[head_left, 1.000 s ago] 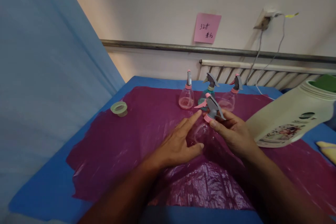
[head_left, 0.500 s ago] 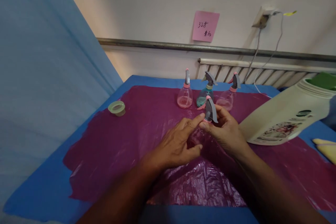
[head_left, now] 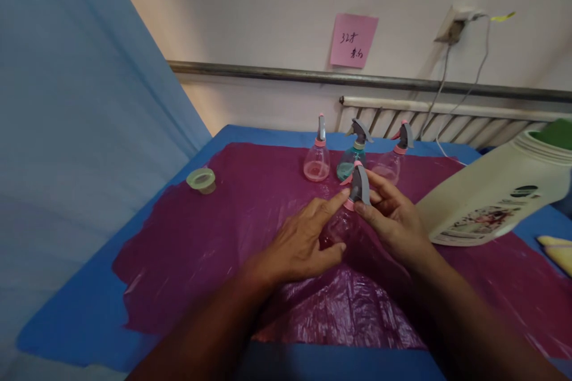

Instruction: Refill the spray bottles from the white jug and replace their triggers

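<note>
A clear spray bottle with a grey and pink spray head (head_left: 359,186) stands upright between my hands. My left hand (head_left: 308,238) is wrapped round the bottle's body, its index finger at the pink collar. My right hand (head_left: 393,217) has its thumb and fingers on the spray head. Behind them stand a spray bottle with pink liquid (head_left: 317,169), one with teal liquid (head_left: 346,168) and another with a pink collar (head_left: 389,164), partly hidden by my right hand.
A large white jug (head_left: 482,196) with green at its mouth leans at the right, close to my right wrist. A small pale green cup (head_left: 202,180) sits left on the purple plastic sheet (head_left: 192,250). Something yellow (head_left: 556,253) lies far right. A blue curtain (head_left: 89,101) hangs at left.
The view has shifted slightly. My right thumb and fingers have moved a little on the spray head, and its grey trigger has turned slightly. My left hand keeps its place on the bottle.
</note>
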A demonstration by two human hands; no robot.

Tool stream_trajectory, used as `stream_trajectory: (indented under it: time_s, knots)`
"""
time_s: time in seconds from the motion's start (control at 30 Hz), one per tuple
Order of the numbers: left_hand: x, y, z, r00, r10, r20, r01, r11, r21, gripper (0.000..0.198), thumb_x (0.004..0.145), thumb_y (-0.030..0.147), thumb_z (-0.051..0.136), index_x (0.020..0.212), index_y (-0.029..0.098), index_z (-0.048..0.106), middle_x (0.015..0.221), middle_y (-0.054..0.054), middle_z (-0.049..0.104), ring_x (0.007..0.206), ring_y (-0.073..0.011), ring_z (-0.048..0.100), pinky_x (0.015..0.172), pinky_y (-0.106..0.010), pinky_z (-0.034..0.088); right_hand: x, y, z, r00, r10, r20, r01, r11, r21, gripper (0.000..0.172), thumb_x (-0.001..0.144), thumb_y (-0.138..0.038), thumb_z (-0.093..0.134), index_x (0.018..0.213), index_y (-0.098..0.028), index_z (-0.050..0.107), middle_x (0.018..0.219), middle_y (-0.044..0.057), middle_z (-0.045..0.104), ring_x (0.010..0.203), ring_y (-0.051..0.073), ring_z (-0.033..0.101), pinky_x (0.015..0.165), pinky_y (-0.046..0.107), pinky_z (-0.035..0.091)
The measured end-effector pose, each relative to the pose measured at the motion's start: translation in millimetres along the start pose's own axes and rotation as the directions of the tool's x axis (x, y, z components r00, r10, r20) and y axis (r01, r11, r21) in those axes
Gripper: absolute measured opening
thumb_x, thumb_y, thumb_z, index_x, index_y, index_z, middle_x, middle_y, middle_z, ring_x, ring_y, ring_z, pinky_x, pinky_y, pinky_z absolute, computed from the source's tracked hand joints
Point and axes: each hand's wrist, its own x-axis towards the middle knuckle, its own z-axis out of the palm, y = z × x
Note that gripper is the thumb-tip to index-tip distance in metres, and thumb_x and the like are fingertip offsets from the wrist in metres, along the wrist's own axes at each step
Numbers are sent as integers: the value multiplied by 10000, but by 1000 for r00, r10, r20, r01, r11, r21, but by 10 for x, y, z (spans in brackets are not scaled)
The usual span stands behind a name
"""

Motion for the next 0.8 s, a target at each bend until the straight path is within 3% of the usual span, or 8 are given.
stream_trajectory:
  time_s: [0.17, 0.33, 0.47, 0.63, 0.8]
  knots:
    - [-6, -27, 34, 1000, 7, -10, -6, 999, 48, 1054, 990, 407, 789, 1844, 522, 184, 1290, -53, 614, 1077, -290, 662, 1012, -522, 589, 1, 23, 4, 995, -90, -41, 84, 986, -141, 728, 903, -363, 984, 1560, -391, 672, 1222, 43, 818, 1213, 262, 754, 1137, 482, 594]
    - [-6, -20, 29, 1000, 15, -5, -15, 1000, 4, 1028, 998, 405, 785, 1841, 517, 205, 1354, -63, 632, 1148, -308, 683, 1055, -548, 596, 13, 76, 89, 983, -148, -105, 129, 977, -167, 780, 854, -343, 1012, 1537, -408, 641, 1161, 10, 792, 1033, 222, 739, 1044, 452, 613]
    - [-3, -12, 27, 1000, 14, -24, -15, 999, -41, 1028, 989, 402, 791, 1839, 519, 225, 1550, -92, 617, 1328, -375, 674, 1125, -606, 579, 0, 73, 130, 986, -132, -99, 118, 984, -132, 853, 853, -347, 1008, 1588, -420, 582, 1178, 9, 790, 1071, 230, 753, 1052, 452, 621]
    - [-7, -40, 24, 998, 12, -64, -21, 990, -137, 1058, 975, 401, 827, 1839, 537, 231, 1663, -91, 586, 1443, -416, 647, 1210, -645, 550, -71, -2, 92, 996, -89, -22, 88, 995, -42, 770, 1020, -466, 851, 1700, -430, 491, 1408, 74, 800, 1315, 289, 762, 1171, 546, 599]
    - [-22, -56, 19, 999, -23, -44, 17, 991, -135, 1065, 963, 419, 856, 1829, 558, 251, 1688, -79, 572, 1510, -443, 604, 1241, -677, 528, -62, -27, 48, 1000, -12, 16, 12, 1000, 8, 796, 979, -475, 901, 1683, -405, 536, 1316, 81, 847, 1176, 296, 817, 1067, 541, 658]
